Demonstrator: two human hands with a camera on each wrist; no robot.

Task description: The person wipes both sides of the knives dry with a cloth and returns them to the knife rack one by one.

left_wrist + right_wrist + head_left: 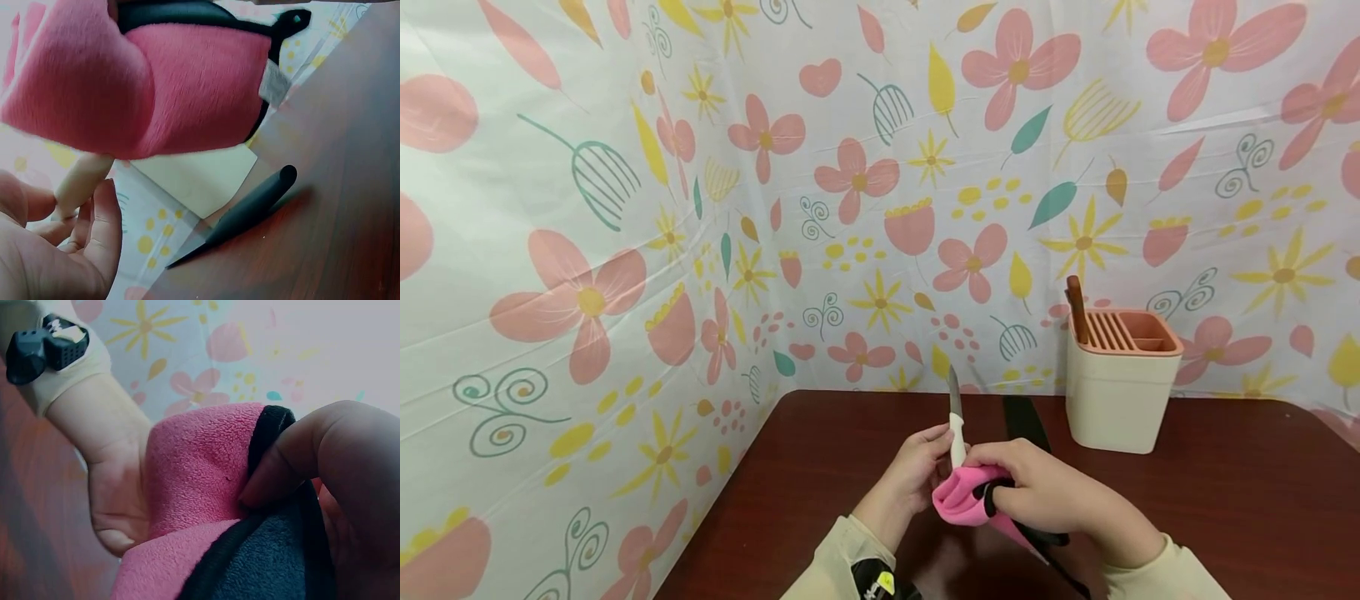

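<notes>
Knife (pixel 956 423): slim, white handle (pixel 957 442), grey blade (pixel 954 387) narrowing to a point; blade at the far end, tip up, held above the worktop (pixel 827 442), left of the holder.
Cloth (pixel 958 497): pink, fuzzy, folded over; dark reverse, black edging (pixel 265 434), pale tag (pixel 275 83), black corner loop (pixel 295 22) in left wrist view.
Left hand (pixel 917 467): fingers and thumb gripping the knife handle.
Right hand (pixel 1045 492): pinching the folded cloth by its black edge, just right of the left hand.
Cloth vs knife: cloth at the handle's near end, hiding it; can't tell if wrapped round.
Holder (pixel 1120 400): upright, far right on worktop; cream body, salmon slotted top, brown handle (pixel 1077 310) sticking up at its left side.
Black-handled tool (pixel 253 209): on worktop near holder; partly behind right hand in head view.
Backdrop (pixel 880 208): white with pink, yellow, teal floral print.
</notes>
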